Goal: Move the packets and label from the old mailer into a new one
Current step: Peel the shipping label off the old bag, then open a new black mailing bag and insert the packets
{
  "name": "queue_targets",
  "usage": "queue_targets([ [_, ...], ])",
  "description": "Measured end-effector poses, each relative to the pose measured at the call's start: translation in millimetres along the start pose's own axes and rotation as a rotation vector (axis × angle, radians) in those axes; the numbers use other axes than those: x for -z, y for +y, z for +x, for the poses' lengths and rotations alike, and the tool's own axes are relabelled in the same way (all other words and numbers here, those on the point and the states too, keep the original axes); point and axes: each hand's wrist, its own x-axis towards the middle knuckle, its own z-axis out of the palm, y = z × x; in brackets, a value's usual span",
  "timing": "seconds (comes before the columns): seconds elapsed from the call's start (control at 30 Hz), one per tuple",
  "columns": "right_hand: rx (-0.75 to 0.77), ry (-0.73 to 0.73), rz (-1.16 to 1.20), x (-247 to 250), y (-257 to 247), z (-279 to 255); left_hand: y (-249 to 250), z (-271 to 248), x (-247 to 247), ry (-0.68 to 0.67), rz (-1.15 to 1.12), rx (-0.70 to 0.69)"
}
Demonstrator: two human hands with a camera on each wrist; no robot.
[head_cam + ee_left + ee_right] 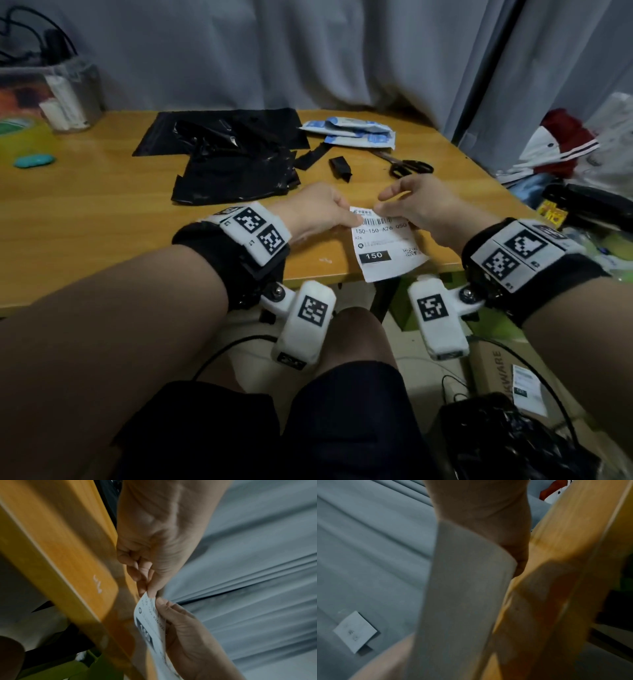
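a: both hands are pinching the top edge of the label point(383, 240). the left hand point(317, 209) is nipping the left corner between thumb and fingers, and the right hand point(416, 202) is closing its fingertips on the edge just beside it.

b: why are they holding it up like that, off the table point(85, 212)?

a: my guess is they're working at that top edge, maybe picking the paper apart from its backing, so it's hanging free over the near edge with the print facing them. the packets point(352, 132) are lying in a pile at the far side, and the black mailers point(233, 154) are lying flat or crumpled beside them, with the scissors point(409, 166) near to hand.

b: which black bag is the new one?

a: i'm not managing to tell; they're overlapping and too dark. the label's back isn't showing clearly either, since the right wrist view is only catching a blurred pale sheet, so whether it's sticky i can't say. the small print is too fine to read too, apart from the big "150".
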Motion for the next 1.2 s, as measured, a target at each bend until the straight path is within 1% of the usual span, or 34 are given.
queue_targets([
  [0.1, -0.021, -0.006, -0.038, -3.7, 8.7, -6.4, 1.6, 0.2, -10.6, -0.017, 0.074, -0.001],
  [0.2, -0.038, -0.012, -0.117, -5.5, 11.4, -8.3, 4.3, 0.7, -15.8, -0.019, 0.315, -0.017],
  [0.27, -0.033, -0.014, -0.161, -6.6, 14.1, -8.1, 3.2, 1.7, -18.0, -0.044, 0.417, -0.006],
  [0.4, 0.006, 0.031, -0.414, -7.1, 18.3, -10.4, -0.1, 4.4, -21.0, -0.081, 0.537, 0.017],
  [0.5, -0.017, 0.033, -0.483, -1.6, 17.1, -12.9, -0.1, 5.5, -17.8, -0.052, 0.651, 0.033],
  [0.6, -0.03, 0.012, -0.545, 4.3, 14.3, -13.7, -5.0, 5.2, -7.1, -0.017, 0.682, 0.057],
  [0.73, 0.022, 0.04, -0.481, 10.1, -1.2, -13.9, -8.3, 0.0, 15.7, 0.077, 0.66, 0.06],
  [0.87, 0.093, 0.06, -0.386, 7.6, -35.7, -13.5, 2.6, -9.9, 47.2, 0.125, 0.667, 0.045],
  [0.97, 0.165, 0.069, -0.386, -0.6, -64.6, -10.6, 5.3, -15.1, 73.2, 0.188, 0.636, 0.017],
  [1.07, 0.204, 0.044, -0.343, -15.8, -86.1, 0.3, -6.9, -16.2, 97.8, 0.261, 0.611, 0.012],
  [1.2, 0.193, -0.014, -0.154, -47.3, -100.3, 22.1, -40.7, -12.8, 125.8, 0.324, 0.573, 0.078],
])
